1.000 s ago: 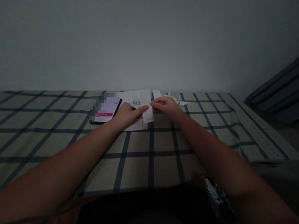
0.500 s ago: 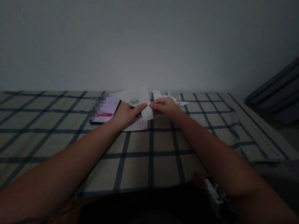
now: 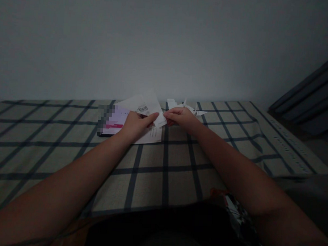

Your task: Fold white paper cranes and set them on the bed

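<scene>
paper [image 3: 147, 102] has tilted up since a second ago. left hand [image 3: 136, 124] and right hand [image 3: 182, 118] pinch its near edge, fingertips nearly touching.

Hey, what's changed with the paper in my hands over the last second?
The folded white paper has tipped up and leftward: its lower end, which hung below the fingertips, is now drawn up between them. The left hand and right hand kept their grip and barely moved. The phone, flat sheet and paper crane stayed put.
</scene>
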Tool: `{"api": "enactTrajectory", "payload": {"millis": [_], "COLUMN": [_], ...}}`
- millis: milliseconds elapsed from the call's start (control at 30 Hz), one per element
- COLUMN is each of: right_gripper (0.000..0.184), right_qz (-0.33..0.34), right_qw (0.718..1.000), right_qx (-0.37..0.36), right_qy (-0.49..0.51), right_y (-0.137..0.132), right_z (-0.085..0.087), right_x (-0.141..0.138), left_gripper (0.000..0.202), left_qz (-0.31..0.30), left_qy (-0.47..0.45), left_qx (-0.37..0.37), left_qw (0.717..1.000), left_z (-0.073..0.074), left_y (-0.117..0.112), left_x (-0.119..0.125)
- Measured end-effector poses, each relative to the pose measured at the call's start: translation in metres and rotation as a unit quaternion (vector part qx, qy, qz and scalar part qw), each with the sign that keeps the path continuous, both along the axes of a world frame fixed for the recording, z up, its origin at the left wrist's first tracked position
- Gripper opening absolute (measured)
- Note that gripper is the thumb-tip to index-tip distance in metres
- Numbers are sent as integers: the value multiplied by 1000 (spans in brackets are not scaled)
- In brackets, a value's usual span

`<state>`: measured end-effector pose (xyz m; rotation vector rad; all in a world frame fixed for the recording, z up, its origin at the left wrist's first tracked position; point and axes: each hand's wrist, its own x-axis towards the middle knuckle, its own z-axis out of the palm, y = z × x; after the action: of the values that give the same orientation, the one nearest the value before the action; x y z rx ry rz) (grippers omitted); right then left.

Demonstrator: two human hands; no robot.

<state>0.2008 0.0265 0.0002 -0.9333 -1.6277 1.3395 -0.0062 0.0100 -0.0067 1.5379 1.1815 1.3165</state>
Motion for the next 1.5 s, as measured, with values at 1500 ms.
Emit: {"api": "enactTrajectory", "payload": {"millis": [1500], "right_gripper": [22], "right_qz": [44], "right_qw": [997], "right_qx": [14], "right_qy": [-66], "right_y": [-13], "right_z": [10], "right_x": [-1], "left_gripper": [22], "left_qz": [-19], "left_qy": [-137], "left_qx": [-69], "left_qw": [988], "left_z": [6], "left_y": [0], "left_x": [7]}}
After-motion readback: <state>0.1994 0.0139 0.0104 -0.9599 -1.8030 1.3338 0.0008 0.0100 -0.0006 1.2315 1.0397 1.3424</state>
